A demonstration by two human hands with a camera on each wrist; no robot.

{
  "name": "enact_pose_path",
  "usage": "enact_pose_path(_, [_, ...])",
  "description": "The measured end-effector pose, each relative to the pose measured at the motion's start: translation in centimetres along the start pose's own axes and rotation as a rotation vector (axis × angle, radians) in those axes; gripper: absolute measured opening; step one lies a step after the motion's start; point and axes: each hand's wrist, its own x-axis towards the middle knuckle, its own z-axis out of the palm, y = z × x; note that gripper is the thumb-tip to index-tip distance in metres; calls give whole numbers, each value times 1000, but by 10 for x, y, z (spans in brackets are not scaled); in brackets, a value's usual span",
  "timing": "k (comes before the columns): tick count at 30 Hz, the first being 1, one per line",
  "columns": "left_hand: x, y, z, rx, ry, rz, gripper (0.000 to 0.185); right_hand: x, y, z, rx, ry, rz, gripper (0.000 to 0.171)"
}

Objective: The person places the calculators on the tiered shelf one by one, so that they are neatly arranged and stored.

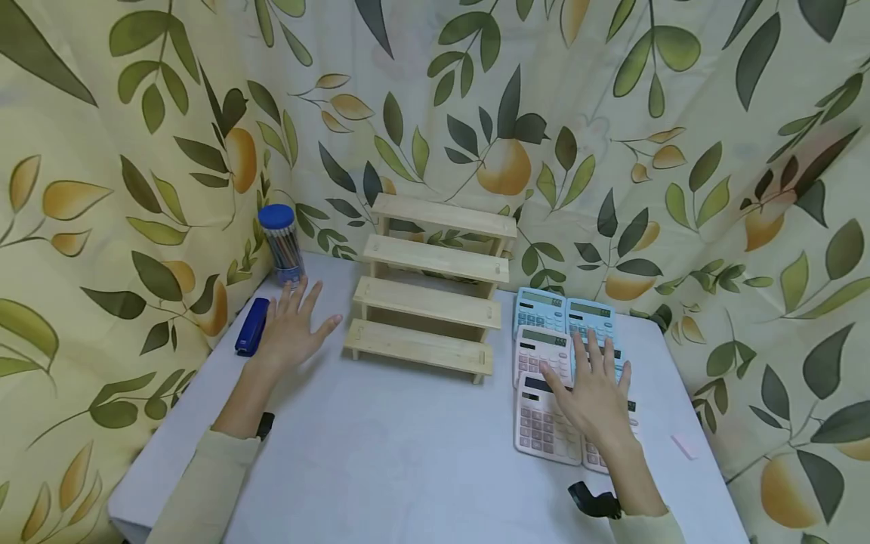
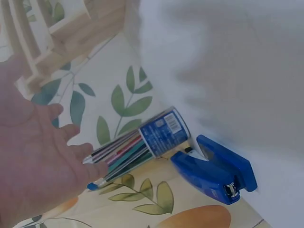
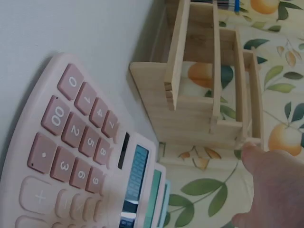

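With its fingers spread, my left hand [image 1: 288, 332] hovers over the table's left side, beside a blue stapler [image 1: 252, 326]. Behind its fingertips stands a clear jar of pencils [image 1: 282, 238] with a blue lid; the left wrist view shows the jar's blue label [image 2: 164, 132] and the stapler. My right hand [image 1: 598, 393], fingers also straight and apart, is over a block of several calculators and partly covers them. Pink calculators [image 1: 537, 434] lie at the front, light blue ones [image 1: 539, 306] at the back. Large pink keys [image 3: 73, 130] show in the right wrist view. Both hands hold nothing.
A four-step wooden display rack [image 1: 428, 298] stands at the back middle, between my hands. A small pale pink piece [image 1: 684, 446] lies near the table's right edge. Leaf-and-fruit patterned cloth [image 1: 503, 166] hangs behind and along both sides of the white table [image 1: 394, 453].
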Motion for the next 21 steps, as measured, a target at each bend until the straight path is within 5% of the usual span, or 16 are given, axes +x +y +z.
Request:
enact_pose_path(12, [-3, 5, 2, -97, 4, 15, 91, -17, 10, -5, 25, 18, 11, 94])
enact_pose_path(21, [-5, 8, 4, -294, 8, 3, 87, -27, 17, -10, 36, 43, 56, 93])
